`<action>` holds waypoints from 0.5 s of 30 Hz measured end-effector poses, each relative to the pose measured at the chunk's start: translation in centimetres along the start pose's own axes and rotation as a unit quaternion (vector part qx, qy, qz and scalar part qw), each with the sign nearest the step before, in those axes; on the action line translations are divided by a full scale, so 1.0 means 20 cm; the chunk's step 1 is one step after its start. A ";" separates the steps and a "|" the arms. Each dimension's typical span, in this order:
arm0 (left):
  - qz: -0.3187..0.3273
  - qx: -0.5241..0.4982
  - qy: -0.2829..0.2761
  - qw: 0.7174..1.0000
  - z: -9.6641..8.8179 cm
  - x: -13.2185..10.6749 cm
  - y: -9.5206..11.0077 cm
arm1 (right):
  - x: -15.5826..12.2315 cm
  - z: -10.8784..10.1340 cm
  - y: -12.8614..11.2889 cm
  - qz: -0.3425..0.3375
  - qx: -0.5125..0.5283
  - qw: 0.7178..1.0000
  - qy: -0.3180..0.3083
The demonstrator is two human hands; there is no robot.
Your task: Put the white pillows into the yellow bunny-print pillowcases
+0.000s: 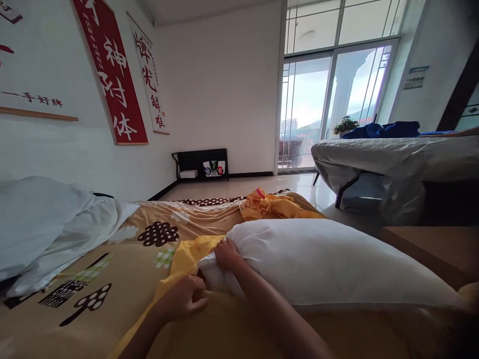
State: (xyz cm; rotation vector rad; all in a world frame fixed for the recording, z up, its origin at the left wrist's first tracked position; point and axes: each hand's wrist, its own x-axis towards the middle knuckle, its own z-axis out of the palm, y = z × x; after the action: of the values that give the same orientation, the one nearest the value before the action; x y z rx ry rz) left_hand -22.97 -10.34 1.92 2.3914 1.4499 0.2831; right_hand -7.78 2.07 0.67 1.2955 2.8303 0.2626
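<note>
A plump white pillow (322,264) lies across the front right of the bed. My right hand (227,255) is closed on its near left end, with the fingers bunching the white cloth. To the left of that and lower, my left hand (189,296) rests over yellow cloth (179,262), close to the pillow's white corner. Its thumb stands apart from the bent fingers, and no held thing shows between them. The yellow cloth spreads under both hands and under the pillow, in shadow at the front.
A patterned tan blanket (123,269) covers the bed. Crumpled white bedding (45,224) sits at left, and an orange cloth bundle (269,205) lies behind the pillow. Plastic sheeting (374,154) drapes a table at right. A low black rack (190,162) stands by the wall.
</note>
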 end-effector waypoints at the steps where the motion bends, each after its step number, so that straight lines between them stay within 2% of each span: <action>1: 0.017 0.011 0.019 1.000 -0.02 0.00 -0.01 | -0.02 0.00 -0.02 0.002 0.000 1.000 0.005; 4: 0.040 0.024 0.076 0.996 -0.02 0.01 0.00 | -0.11 0.03 -0.11 0.007 0.000 1.000 0.022; 6: 0.040 0.021 0.098 0.994 0.01 0.03 0.02 | -0.21 0.05 -0.16 -0.005 0.005 0.998 0.062; 9: 0.061 0.005 0.085 0.994 0.05 0.06 0.03 | -0.38 0.06 -0.19 -0.086 0.026 0.989 0.119; 12: 0.065 -0.021 0.065 0.996 0.06 0.06 0.01 | -0.51 0.00 -0.14 -0.185 0.050 0.979 0.065; 15: 0.058 -0.053 0.053 0.995 0.06 0.06 -0.02 | -0.54 -0.05 -0.07 -0.217 0.062 0.974 0.009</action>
State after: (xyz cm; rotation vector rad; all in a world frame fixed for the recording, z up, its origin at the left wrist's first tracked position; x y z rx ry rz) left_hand -22.40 -9.40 0.62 2.4101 1.3073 0.5100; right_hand -1.86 -7.13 0.84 0.6525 3.0849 0.0875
